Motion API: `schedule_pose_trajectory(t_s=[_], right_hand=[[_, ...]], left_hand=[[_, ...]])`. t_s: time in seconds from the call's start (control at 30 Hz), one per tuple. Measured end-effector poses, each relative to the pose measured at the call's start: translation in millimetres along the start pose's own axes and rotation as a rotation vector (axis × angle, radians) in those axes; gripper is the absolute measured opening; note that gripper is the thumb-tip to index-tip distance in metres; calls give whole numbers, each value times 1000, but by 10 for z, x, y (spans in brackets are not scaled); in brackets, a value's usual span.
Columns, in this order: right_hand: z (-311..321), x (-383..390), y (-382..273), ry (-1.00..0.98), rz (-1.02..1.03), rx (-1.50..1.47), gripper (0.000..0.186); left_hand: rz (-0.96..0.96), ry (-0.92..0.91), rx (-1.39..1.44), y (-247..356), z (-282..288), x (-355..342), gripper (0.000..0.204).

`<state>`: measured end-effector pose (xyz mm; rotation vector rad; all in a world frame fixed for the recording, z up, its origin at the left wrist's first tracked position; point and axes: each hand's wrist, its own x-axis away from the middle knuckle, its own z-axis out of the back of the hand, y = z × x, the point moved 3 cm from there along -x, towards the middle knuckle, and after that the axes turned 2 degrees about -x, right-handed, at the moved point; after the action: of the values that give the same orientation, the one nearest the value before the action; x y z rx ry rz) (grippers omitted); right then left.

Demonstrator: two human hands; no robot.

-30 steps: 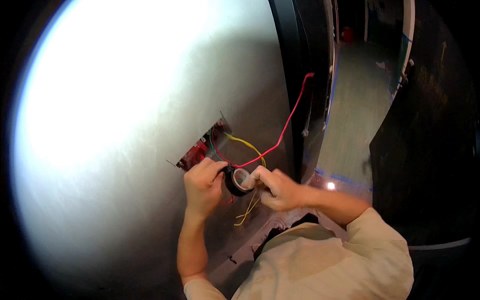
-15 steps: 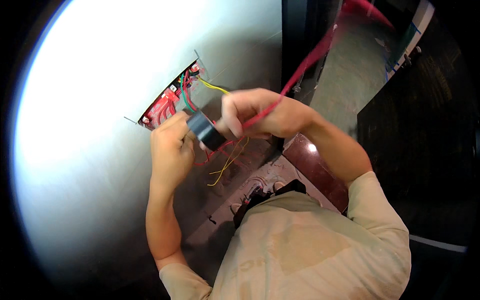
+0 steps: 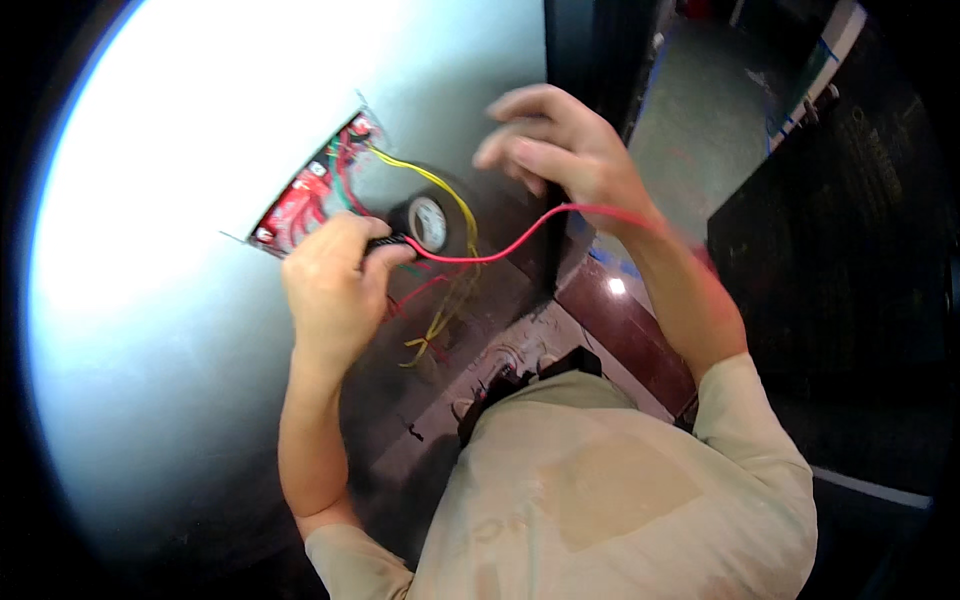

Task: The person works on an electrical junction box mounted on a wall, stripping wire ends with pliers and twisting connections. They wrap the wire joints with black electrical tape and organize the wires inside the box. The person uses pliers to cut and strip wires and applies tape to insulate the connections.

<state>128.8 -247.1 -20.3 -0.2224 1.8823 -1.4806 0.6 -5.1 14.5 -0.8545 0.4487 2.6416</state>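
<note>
My left hand pinches a dark, apparently taped section of the red wire. Just beside its fingertips is a black tape roll with a pale core. Up and to the right, my right hand has loosely curved, spread fingers with nothing visible in them; the red wire curves across near its wrist. A recessed wall box holds bundled red, green and other wires. Yellow wires trail from it down past the roll, partly blurred at their ends.
The box sits in a brightly lit, pale wall. A dark panel stands at my right. Beyond it runs a greenish floor edged with blue tape. Below are a reddish board and pale flooring around my feet.
My right hand has left the tape roll and moved up, its fingers spreading. Since half a second ago, the roll has turned its face toward the camera and the red wire has swung lower.
</note>
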Motion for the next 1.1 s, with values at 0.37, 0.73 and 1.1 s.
schedule_pose_trajectory(t_s=[0.37,0.73,1.1], right_hand=[[-912,-528,602,91,-215,-317,18],[-768,-142,-58,-581,174,471,29],[-858,-94,-231,-90,621,859,19]], left_hand=[[-70,151,-112,-139,-163,209,19],[247,44,134,-361,-88,27,29],[192,51,-120,-251,-97,5,23]])
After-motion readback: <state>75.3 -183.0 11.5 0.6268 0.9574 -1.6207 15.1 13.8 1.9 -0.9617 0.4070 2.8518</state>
